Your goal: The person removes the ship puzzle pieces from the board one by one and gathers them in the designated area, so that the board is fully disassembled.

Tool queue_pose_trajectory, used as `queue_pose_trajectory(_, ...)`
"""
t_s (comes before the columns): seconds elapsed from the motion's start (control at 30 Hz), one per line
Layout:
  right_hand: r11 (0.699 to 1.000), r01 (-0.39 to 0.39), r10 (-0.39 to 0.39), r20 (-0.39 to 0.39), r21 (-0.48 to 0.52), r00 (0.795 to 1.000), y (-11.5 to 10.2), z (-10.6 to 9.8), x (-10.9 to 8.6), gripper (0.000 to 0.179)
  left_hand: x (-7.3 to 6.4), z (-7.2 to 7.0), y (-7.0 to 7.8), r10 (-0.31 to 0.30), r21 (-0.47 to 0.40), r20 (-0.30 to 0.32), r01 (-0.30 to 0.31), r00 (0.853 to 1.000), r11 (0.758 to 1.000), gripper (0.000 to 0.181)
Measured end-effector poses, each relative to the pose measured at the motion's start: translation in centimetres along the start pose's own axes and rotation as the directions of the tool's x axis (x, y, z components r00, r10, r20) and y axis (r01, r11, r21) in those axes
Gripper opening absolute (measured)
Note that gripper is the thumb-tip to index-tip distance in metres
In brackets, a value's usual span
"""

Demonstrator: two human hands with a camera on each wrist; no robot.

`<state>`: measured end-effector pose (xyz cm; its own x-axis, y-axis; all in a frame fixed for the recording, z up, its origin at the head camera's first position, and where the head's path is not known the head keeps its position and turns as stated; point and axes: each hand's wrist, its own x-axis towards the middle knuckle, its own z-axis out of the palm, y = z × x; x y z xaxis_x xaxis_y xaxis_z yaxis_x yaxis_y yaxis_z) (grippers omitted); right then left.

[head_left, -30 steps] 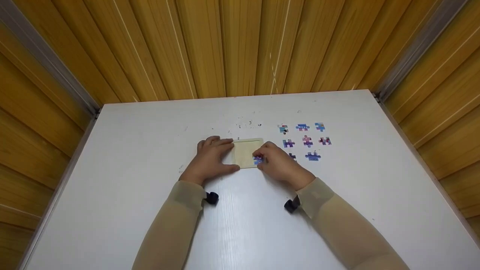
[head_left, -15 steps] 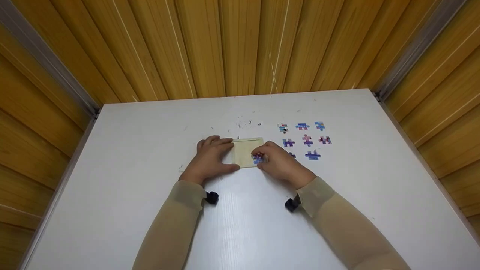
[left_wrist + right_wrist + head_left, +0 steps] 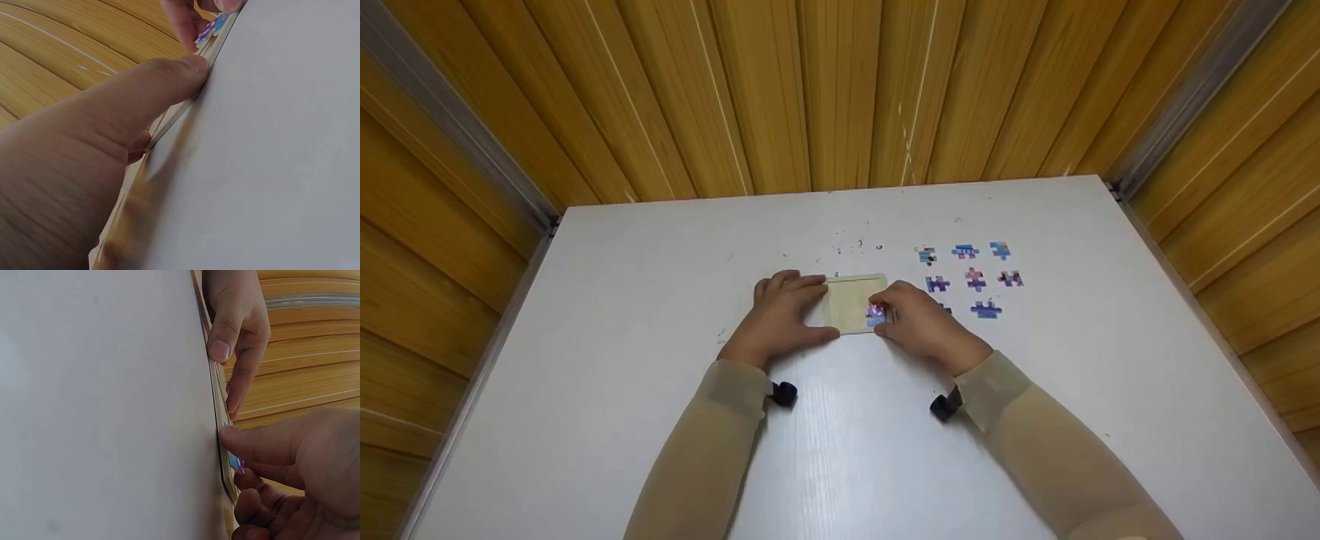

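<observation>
A small square cream puzzle tray with a raised rim lies on the white table. My left hand holds the tray at its left side, thumb on the near rim and fingers by the far left corner. In the left wrist view, the left thumb presses on the rim. At the tray's near right corner my right hand pinches a purple and blue jigsaw piece between thumb and fingertips. The right wrist view shows this piece tilted against the rim, partly hidden by the right thumb.
Several loose jigsaw pieces lie in rough rows right of the tray, among them a pink piece and a blue piece. One piece is partly hidden by my right hand. Small dark specks mark the table behind the tray. Wood-patterned walls enclose the table.
More of the jigsaw piece shows at the tray's near right corner, as my right fingertips have shifted slightly on it. The left hand and the tray stay in place.
</observation>
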<state>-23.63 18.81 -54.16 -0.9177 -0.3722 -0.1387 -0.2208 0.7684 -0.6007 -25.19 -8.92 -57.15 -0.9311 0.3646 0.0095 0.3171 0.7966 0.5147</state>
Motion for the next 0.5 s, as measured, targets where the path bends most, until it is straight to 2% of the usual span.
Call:
queue_pose_trajectory(0.27, 1.0, -0.01, 0.01, 0.017, 0.017, 1.0, 0.04, -0.07, -0.05, 0.053, -0.06, -0.03, 0.08, -0.014, -0.011, 0.003, 0.014, 1.0, 1.0, 0.088)
queue_pose_trajectory(0.5, 0.999, -0.014, 0.014, 0.016, 0.032, 1.0, -0.14, -0.23, -0.17, 0.052, 0.03, -0.05, 0.2, 0.016, 0.03, 0.001, -0.016, 1.0, 0.999, 0.087)
